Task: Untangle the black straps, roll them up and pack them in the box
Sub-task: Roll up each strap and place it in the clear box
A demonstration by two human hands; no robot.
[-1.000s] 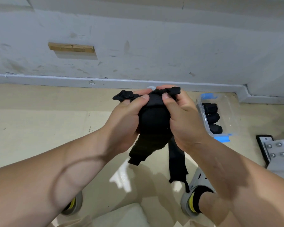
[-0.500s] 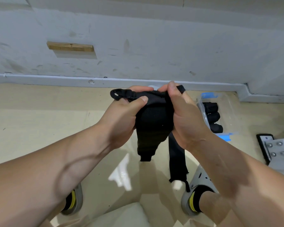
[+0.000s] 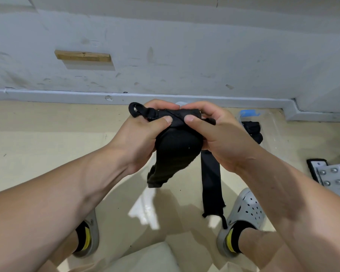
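I am holding the black strap (image 3: 178, 152) up in the air in front of me, over the floor (image 3: 47, 134). My left hand (image 3: 141, 136) and right hand (image 3: 222, 136) are both clamping its bunched top, with the thumbs pressing on the near face and the fingers (image 3: 203, 107) curling over the far edge. It is looking like soft, light webbing to me: limp, sagging wherever I am not supporting it, and likely to slump out of any loose roll. So I am judging that the flat width near the stitched loop (image 3: 135, 111), which is poking out past my left hand, is the place to pinch. A wide tail (image 3: 161, 173) is drooping from the bundle, and a narrower tail (image 3: 211, 183) is hanging by my right wrist toward my shoe (image 3: 247, 209). The clear box (image 3: 276, 124) is sitting on the floor to my right, holding rolled straps (image 3: 251, 128). My right hand is covering part of it, so I cannot count the rolls. My palms are hiding the middle of the bundle, so I cannot tell whether the tails belong to one strap or two.
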